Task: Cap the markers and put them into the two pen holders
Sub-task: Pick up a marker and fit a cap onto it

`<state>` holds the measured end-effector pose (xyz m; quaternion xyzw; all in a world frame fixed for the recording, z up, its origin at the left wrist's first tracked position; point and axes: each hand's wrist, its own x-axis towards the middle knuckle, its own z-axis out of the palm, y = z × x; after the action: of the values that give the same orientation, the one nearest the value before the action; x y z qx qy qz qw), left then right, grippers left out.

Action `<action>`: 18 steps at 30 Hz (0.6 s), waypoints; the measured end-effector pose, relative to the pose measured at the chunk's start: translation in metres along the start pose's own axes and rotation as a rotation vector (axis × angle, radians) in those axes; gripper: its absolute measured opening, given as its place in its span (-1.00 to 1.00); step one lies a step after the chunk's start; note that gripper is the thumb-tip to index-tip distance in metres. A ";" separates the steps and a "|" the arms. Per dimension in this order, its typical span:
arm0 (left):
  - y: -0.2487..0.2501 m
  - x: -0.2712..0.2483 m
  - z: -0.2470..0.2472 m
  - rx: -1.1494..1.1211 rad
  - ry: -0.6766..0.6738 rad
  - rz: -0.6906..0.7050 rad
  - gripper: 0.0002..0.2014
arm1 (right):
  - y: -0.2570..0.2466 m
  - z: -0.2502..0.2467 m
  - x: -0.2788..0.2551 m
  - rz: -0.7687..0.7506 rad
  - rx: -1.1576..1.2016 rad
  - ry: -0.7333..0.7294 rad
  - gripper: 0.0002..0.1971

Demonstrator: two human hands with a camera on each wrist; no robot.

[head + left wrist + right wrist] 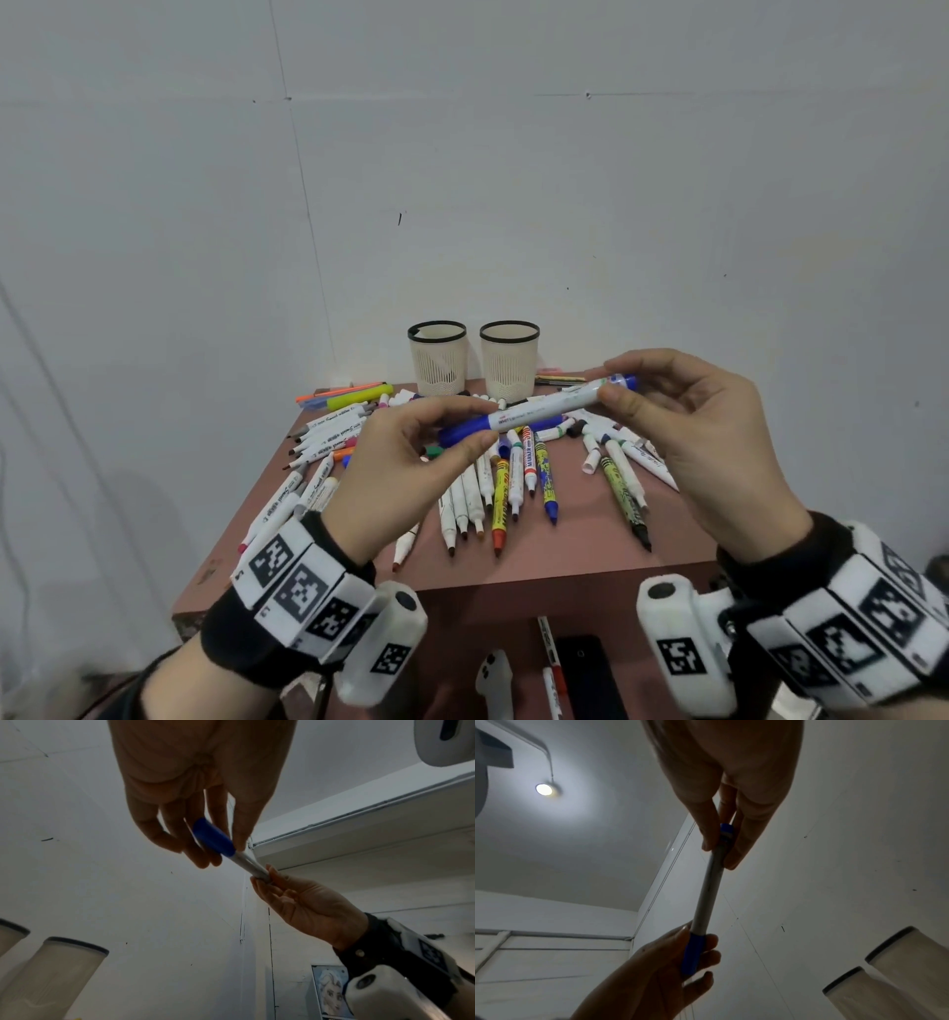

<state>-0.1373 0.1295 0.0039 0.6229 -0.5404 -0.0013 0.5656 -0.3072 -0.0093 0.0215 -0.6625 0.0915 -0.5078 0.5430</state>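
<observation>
A white marker (544, 411) with a blue cap (464, 430) hangs in the air above the table, held at both ends. My left hand (411, 462) pinches the blue cap (213, 838) between thumb and fingers. My right hand (683, 411) pinches the far blue-tipped end (725, 829) of the barrel (709, 888). The cap sits on the barrel. Two cream mesh pen holders (437, 357) (509, 360) with black rims stand side by side at the table's back, and nothing shows above their rims. Many uncapped markers (500, 493) and loose caps lie spread below my hands.
The small reddish-brown table (565, 560) stands against a white wall. Highlighters (354, 397) lie at its back left, more white markers (308, 483) along its left edge. A lower shelf holds a black device (585, 668) and pens.
</observation>
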 end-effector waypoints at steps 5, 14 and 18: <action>0.017 0.013 0.004 0.049 -0.050 0.014 -0.75 | -0.004 0.004 0.007 -0.026 -0.082 -0.050 -0.85; 0.034 0.043 0.015 0.070 -0.053 0.101 -0.77 | -0.012 0.011 0.025 -0.033 -0.080 -0.120 -0.86; 0.026 0.053 0.015 0.148 -0.090 0.120 -0.77 | -0.005 0.008 0.037 -0.016 -0.123 -0.164 -0.76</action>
<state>-0.1423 0.0894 0.0493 0.6288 -0.6003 0.0449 0.4922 -0.2861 -0.0277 0.0472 -0.7347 0.0722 -0.4495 0.5029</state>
